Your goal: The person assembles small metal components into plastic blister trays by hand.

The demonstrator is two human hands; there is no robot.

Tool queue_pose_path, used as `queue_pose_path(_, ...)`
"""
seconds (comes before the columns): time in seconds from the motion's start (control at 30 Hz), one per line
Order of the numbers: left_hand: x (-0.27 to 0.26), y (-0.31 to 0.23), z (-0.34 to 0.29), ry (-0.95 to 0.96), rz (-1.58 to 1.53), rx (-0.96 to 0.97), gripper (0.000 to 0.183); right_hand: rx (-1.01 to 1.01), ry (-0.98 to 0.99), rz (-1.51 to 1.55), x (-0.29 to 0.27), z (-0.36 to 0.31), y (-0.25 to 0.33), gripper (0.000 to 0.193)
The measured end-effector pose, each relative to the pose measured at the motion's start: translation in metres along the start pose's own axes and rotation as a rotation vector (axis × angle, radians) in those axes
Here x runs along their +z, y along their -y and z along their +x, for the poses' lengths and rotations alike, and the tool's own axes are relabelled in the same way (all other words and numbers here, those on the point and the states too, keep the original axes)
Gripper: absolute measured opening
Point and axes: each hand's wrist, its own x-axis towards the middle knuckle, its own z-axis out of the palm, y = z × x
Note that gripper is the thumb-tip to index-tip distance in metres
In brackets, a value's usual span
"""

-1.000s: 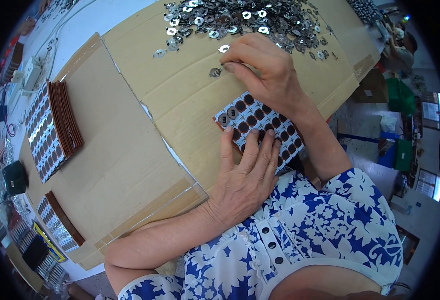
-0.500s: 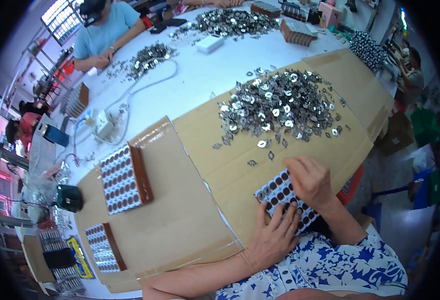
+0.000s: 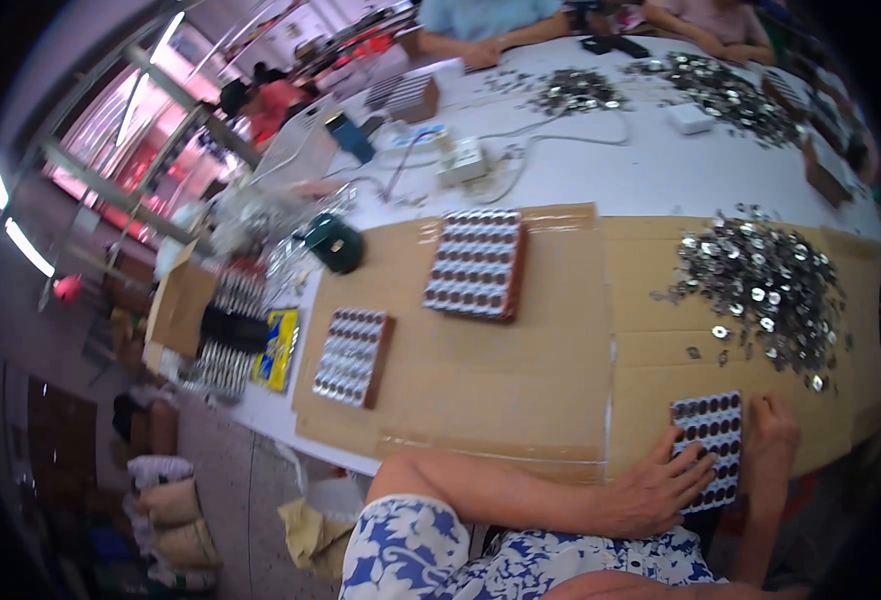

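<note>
A white panel with rows of dark round holes [image 3: 709, 432] lies tilted near my lap, at the front right of the cardboard. My left hand [image 3: 656, 488] rests on its left side, with the fingers spread over the rows. Close to the panel's right edge is my right hand [image 3: 773, 435]; its fingers are bent and blurred, and whether they hold a small part cannot be made out. Beyond both hands lies a heap of small shiny metal pieces [image 3: 761, 280], with a few strays on its near side.
To the left on the cardboard [image 3: 521, 390] stand a larger stack of similar panels [image 3: 475, 262] and a smaller one [image 3: 353, 355]. Behind them are a dark green cup [image 3: 335, 243], a white power strip [image 3: 463, 162] with cables, and other metal heaps. Co-workers sit across the table.
The view has swung left, so the panel and hands appear farther right. My right hand has gone from above the panel to beside its right edge. My left hand stays on the panel.
</note>
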Motion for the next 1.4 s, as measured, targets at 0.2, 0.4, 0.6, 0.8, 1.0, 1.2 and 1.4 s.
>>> queue_pose_path(0.2,0.004,-0.004,-0.002,-0.045,0.045,-0.032,0.087,0.016,0.121,0.038,-0.003,0.002,-0.013,0.019)
queue_pose_path(0.4,0.003,-0.002,-0.003,-0.08,-0.042,0.003,0.073,0.125,0.094,0.338,-0.007,-0.016,-0.039,0.007)
queue_pose_path(0.6,-0.031,0.005,0.002,0.097,0.086,-0.04,0.079,0.438,0.096,1.012,-0.005,0.025,0.036,0.013)
queue_pose_path(0.8,-0.032,0.013,0.016,0.173,-0.015,-0.046,0.084,0.33,0.206,0.955,0.022,0.02,0.037,0.013)
queue_pose_path(1.0,-0.032,0.006,0.015,0.196,0.007,-0.073,0.086,0.167,0.165,0.81,0.016,0.021,0.034,0.01)
queue_pose_path(1.2,-0.033,0.007,0.016,0.187,-0.008,-0.085,0.085,0.128,0.049,0.718,0.023,0.018,0.041,0.01)
queue_pose_path(1.4,-0.03,0.008,0.015,0.186,-0.009,-0.098,0.083,-0.041,-0.003,0.601,0.027,0.016,0.038,0.016)
